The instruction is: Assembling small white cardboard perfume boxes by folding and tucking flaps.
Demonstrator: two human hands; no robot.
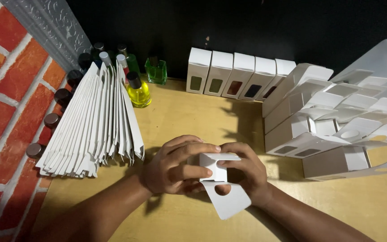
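Far left: fanned stack of flat white box blanks (96, 125) w/ small bottles (138, 89) behind. Centre of the wooden table (180, 112): left hand (173, 166) & right hand (247, 172) both clasp a small white carton (215, 168), its round-holed flap (224, 197) hanging toward viewer. Back: row of closed window boxes (238, 76). Right: pile of open boxes (332, 125).
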